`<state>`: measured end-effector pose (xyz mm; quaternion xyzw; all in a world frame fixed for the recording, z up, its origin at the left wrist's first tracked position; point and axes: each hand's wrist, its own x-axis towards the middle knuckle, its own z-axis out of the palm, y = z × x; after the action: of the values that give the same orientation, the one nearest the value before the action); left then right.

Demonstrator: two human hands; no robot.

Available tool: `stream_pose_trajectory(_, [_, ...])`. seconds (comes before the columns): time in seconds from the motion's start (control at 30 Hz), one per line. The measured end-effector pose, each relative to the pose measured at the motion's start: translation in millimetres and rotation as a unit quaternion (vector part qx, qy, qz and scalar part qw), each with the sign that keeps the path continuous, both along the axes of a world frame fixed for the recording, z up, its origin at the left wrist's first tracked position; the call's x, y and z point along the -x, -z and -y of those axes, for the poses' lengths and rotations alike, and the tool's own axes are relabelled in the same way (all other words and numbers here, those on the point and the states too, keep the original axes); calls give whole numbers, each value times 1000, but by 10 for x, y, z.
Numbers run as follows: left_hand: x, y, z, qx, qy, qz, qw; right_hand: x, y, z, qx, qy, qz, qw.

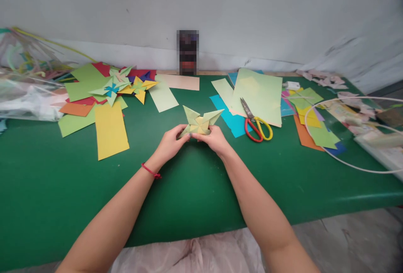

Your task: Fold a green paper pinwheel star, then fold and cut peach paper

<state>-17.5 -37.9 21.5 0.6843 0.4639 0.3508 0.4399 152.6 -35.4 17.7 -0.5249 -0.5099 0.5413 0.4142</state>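
Green tabletop [195, 193] lies beneath; left fingers [183, 139] and right fingers [202, 137] clamp 1 folded paper star [199, 123] between them.

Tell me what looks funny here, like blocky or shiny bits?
Head view: big square pixels hide the dark object against the wall; head view: a pale shine streaks the green tabletop near its right front edge; head view: the folded paper looks fairly clear.
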Motion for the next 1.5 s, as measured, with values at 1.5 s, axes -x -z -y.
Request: stream_pose_trajectory(1.5, [-26, -16, 16, 115, 23, 113, 987, 31, 35, -2, -20, -5, 7, 1000])
